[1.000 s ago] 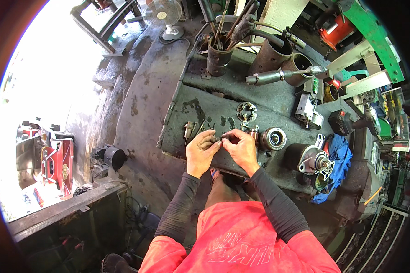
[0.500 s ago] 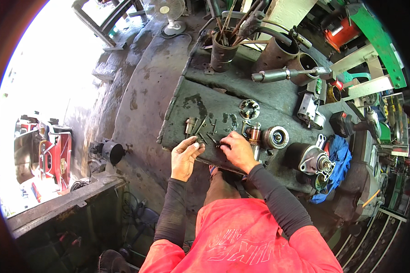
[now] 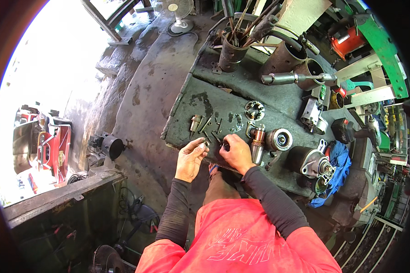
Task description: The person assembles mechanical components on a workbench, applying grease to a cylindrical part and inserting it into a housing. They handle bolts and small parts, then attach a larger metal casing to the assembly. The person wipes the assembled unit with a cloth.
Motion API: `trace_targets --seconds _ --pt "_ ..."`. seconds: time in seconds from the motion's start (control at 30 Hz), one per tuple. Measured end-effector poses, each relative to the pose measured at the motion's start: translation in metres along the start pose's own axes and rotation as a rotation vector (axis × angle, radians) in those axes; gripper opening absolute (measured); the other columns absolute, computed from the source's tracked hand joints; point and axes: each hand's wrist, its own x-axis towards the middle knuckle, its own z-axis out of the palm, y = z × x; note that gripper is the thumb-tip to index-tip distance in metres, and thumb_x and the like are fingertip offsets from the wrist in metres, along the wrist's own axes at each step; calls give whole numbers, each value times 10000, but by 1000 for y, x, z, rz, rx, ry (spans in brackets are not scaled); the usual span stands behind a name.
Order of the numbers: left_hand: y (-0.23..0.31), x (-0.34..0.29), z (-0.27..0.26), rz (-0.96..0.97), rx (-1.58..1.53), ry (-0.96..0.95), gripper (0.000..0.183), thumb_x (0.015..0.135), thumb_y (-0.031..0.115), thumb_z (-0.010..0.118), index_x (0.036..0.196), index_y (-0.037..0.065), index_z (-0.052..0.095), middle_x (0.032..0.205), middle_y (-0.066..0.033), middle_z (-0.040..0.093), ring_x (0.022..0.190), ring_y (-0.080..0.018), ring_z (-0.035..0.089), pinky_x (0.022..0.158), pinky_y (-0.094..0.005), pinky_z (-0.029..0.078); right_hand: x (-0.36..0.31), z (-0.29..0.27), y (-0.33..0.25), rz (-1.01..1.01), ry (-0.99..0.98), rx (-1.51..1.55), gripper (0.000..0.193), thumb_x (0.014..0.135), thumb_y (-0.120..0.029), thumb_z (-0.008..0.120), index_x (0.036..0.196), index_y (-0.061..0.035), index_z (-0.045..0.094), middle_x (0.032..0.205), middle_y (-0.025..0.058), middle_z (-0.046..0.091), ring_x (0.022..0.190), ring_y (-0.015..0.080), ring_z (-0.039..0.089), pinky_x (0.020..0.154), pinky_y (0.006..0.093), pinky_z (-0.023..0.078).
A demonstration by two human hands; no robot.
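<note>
Over the bench's near edge, my left hand (image 3: 190,161) pinches a small shiny metal part (image 3: 206,143) between thumb and fingertips. Just right of it, my right hand (image 3: 238,154) is closed, with something small and dark at its fingertips; its kind is hidden. Several thin bolts or pins (image 3: 206,125) lie on the bench beyond the hands, beside a small metal cylinder with a narrow tip (image 3: 196,123). To the right of my right hand is a copper-wound armature (image 3: 258,139). A round metal housing (image 3: 279,139) sits against its right side, and a slotted ring (image 3: 254,110) lies farther back.
On the dark metal workbench (image 3: 182,107) stand a can of tools (image 3: 232,57) and larger cylinders (image 3: 281,59). A motor body (image 3: 310,164) and blue cloth (image 3: 339,161) are at right. A metal-edged bin (image 3: 64,204) is at lower left, and a fan (image 3: 181,22) stands beyond.
The view has shifted slightly. My left hand has turned, showing the shiny part more clearly, and its fingertips are nearer the right hand. My right fingers have curled in more around the dark piece.
</note>
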Motion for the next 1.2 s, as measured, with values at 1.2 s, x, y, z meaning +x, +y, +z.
trace_targets --seconds 1.2 --pt "-25 -2 -1 -106 -194 -118 288 1046 68 694 1316 -31 703 1128 -124 772 1010 -210 738 963 -347 601 22 -22 3 251 -61 459 267 873 -156 852 1107 -37 798 986 91 728 931 239 714 840 370 565"
